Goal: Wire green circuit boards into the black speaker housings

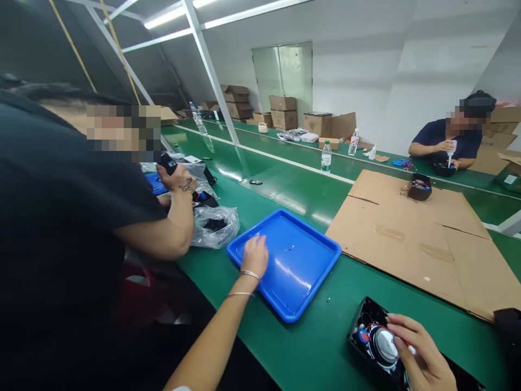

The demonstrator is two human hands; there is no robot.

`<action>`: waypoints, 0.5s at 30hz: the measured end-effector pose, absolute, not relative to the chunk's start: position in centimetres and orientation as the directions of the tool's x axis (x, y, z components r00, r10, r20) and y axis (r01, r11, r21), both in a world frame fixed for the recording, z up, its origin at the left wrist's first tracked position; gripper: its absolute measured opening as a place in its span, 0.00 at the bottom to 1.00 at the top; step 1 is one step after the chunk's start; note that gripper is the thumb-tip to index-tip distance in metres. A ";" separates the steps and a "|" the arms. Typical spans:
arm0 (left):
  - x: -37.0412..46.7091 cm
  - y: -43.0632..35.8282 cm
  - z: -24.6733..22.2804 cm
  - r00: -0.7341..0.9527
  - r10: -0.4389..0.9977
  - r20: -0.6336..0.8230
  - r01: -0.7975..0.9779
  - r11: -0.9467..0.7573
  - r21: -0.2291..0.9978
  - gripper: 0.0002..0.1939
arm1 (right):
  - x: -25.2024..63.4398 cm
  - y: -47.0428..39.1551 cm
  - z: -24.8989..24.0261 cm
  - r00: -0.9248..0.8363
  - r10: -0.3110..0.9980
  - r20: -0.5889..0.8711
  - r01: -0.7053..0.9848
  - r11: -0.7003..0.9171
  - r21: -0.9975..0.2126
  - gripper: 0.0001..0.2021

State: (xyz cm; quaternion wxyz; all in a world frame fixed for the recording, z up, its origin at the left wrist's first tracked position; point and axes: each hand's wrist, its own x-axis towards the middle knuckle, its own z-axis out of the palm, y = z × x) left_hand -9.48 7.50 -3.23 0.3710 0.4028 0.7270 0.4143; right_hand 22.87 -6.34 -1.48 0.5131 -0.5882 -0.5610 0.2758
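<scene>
The left hand [255, 255] is hanging over the near left part of a blue tray [311, 271], its fingers curling downward; whether they are gripping anything, or touching the tray, one cannot tell. A few bits [291, 248] are lying in the tray just right of that hand. The right hand [425, 350] is bending its fingers over an open black box [366, 363], close by a round speaker [385, 346] and a red wire [378, 326]; whether it is pinching the wire, one cannot tell. The box is lying on the green table [280, 350], under the right hand and extending to its left. Beyond the right hand, cardboard [411, 233] is bearing another box [419, 187]. Left of the left hand, a clear bag [231, 221] is lying beside a co-worker in black [61, 217]. Far beyond the right hand, another person [427, 138] is holding a white squeeze bottle [453, 148].
</scene>
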 end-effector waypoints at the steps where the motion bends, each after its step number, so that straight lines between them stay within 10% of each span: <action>1: -10.6 7.9 -3.3 -0.461 0.865 -0.200 0.281 0.356 0.891 0.20 | 22.9 -6.2 -1.7 0.244 0.944 0.221 0.336 0.131 -0.933 0.14; 8: -10.8 8.3 -1.7 -0.472 0.857 -0.209 0.220 0.344 0.913 0.12 | 22.3 -4.4 -2.2 0.263 0.964 0.028 0.131 -0.007 -0.991 0.18; 15: -1.7 2.6 0.0 0.127 0.977 -0.170 -0.307 0.202 0.930 0.28 | 18.5 -1.5 0.4 0.007 1.000 -0.021 -0.131 -0.020 -0.991 0.17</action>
